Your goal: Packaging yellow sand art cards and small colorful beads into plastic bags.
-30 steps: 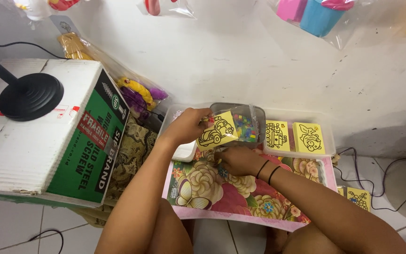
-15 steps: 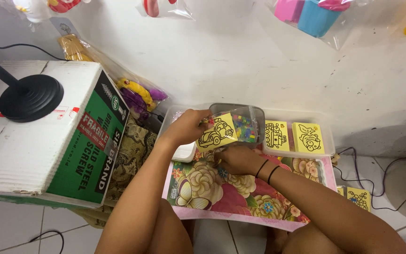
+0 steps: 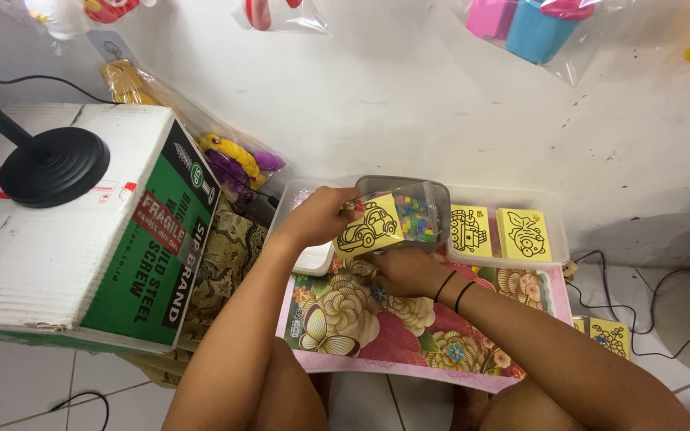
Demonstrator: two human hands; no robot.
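My left hand (image 3: 323, 215) holds the upper left edge of a yellow card (image 3: 369, 227) with a black car outline. The card is inside a thin clear bag. My right hand (image 3: 402, 270) grips it from below, two black bands on that wrist. Right behind the card stands a clear tub of small coloured pieces (image 3: 418, 214). Both hands hover above a floral mat (image 3: 377, 319).
A clear tray (image 3: 559, 239) against the white wall holds two more yellow outline cards (image 3: 522, 234). A big cardboard box (image 3: 81, 231) with a black lamp base (image 3: 53, 166) stands on the left. Bagged toys (image 3: 233, 156) lie behind it, and another yellow card (image 3: 610, 335) lies at the right.
The hands have barely shifted; the yellow card stays held in front of the tub.
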